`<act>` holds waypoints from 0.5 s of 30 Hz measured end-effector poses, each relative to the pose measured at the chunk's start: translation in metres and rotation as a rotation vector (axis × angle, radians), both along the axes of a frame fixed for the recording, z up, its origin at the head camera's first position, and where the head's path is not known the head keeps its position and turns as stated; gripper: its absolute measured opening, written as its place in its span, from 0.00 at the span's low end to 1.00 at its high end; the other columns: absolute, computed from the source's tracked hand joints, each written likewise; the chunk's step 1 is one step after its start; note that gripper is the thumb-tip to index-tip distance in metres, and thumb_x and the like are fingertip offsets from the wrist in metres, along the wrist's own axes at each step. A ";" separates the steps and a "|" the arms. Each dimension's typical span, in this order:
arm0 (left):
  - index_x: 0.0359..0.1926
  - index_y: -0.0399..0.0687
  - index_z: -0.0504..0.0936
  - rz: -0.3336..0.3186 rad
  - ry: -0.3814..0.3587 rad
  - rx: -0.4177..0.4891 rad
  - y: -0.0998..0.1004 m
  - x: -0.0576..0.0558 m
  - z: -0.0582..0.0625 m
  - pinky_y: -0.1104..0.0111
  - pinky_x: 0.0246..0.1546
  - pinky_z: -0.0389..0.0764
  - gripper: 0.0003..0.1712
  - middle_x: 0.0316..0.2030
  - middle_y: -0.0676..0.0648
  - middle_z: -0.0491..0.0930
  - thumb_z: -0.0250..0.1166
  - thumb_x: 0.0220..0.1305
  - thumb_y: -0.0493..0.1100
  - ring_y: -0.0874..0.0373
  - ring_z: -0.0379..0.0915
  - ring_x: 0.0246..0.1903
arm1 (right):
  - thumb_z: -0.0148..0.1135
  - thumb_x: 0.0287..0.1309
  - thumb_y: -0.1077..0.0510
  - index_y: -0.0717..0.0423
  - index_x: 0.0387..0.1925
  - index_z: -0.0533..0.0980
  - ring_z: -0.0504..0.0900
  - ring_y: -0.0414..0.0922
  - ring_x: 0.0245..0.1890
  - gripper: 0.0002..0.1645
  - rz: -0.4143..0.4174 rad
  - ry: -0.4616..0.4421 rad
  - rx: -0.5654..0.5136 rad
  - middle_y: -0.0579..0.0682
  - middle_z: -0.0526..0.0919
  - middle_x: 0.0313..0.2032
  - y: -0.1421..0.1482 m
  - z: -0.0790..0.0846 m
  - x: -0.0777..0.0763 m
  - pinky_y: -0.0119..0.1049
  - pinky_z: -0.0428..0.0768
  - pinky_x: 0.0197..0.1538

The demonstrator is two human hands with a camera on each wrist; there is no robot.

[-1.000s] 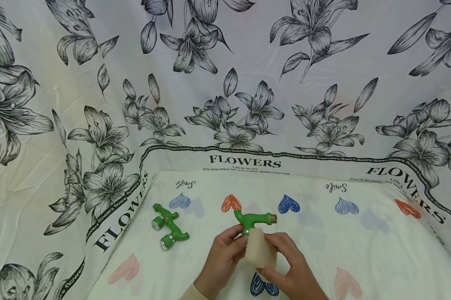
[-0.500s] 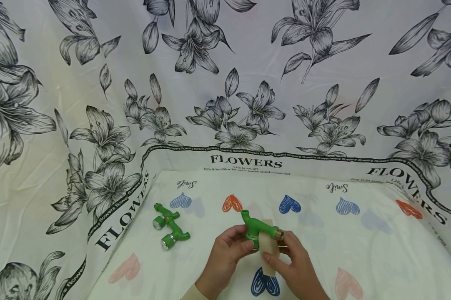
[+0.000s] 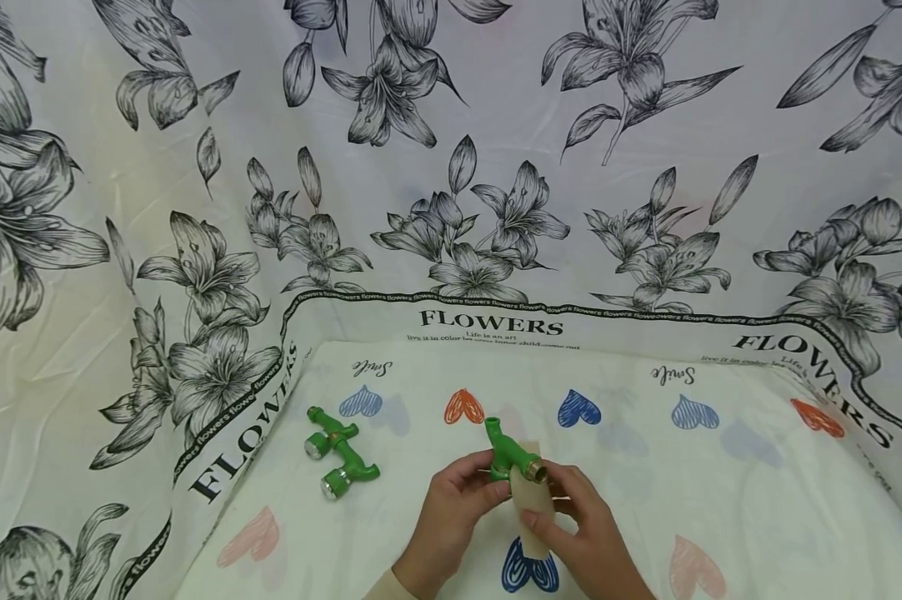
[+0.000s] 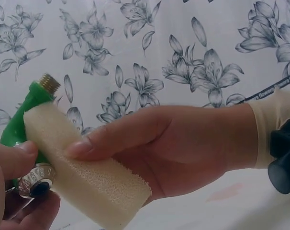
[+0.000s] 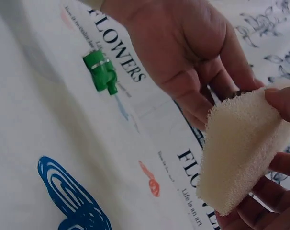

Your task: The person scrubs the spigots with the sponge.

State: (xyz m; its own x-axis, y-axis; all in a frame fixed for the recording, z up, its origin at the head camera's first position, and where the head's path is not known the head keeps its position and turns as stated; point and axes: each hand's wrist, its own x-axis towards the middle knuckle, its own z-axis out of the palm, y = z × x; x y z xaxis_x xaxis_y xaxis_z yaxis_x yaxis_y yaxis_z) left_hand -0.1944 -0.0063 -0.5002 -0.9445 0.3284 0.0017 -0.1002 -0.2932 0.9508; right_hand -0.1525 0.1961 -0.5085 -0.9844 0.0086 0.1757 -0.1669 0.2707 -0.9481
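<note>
In the head view my left hand pinches a green tap by its knob end, spout upward. The threaded brass end of the tap points toward me and to the right. Between thumb and fingers my right hand grips a cream sponge, which lies against the tap's body. The left wrist view shows the sponge along the tap, below its brass thread, and the silver knob cap near the left fingers. In the right wrist view the sponge hides most of the tap.
Two more green taps, one farther back and one nearer, lie close together on the left of the heart-printed white cloth. Behind and beside the work area hangs a flower-printed curtain.
The tap has turned in my left hand, its brass end swinging from rightward to toward me. The sponge has shifted from in front of the knob to behind the tap's body.
</note>
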 end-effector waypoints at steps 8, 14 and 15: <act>0.66 0.32 0.80 0.046 -0.022 0.003 0.001 -0.001 0.001 0.60 0.59 0.85 0.27 0.58 0.37 0.84 0.76 0.72 0.38 0.48 0.84 0.57 | 0.84 0.61 0.52 0.43 0.69 0.79 0.83 0.45 0.54 0.36 0.007 0.000 0.051 0.39 0.81 0.57 -0.003 0.005 0.002 0.41 0.86 0.58; 0.66 0.33 0.82 0.036 -0.008 -0.012 0.001 -0.002 0.001 0.61 0.58 0.85 0.25 0.59 0.39 0.82 0.74 0.72 0.36 0.49 0.85 0.56 | 0.84 0.60 0.51 0.43 0.69 0.79 0.81 0.45 0.54 0.37 -0.003 -0.041 0.053 0.40 0.81 0.57 -0.004 0.007 0.003 0.41 0.85 0.60; 0.66 0.33 0.82 0.034 -0.006 -0.011 0.001 -0.002 0.001 0.61 0.58 0.85 0.25 0.59 0.39 0.82 0.74 0.72 0.36 0.49 0.85 0.56 | 0.84 0.60 0.51 0.42 0.69 0.79 0.81 0.45 0.54 0.37 -0.002 -0.045 0.051 0.40 0.81 0.57 -0.004 0.007 0.004 0.41 0.85 0.60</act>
State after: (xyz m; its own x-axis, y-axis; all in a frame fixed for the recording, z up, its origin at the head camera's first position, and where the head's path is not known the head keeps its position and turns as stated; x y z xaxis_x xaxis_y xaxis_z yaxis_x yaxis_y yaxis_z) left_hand -0.1960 -0.0053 -0.4988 -0.9553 0.2956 -0.0077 -0.0963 -0.2864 0.9533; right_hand -0.1489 0.1918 -0.5015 -0.9913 0.0023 0.1318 -0.1242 0.3189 -0.9396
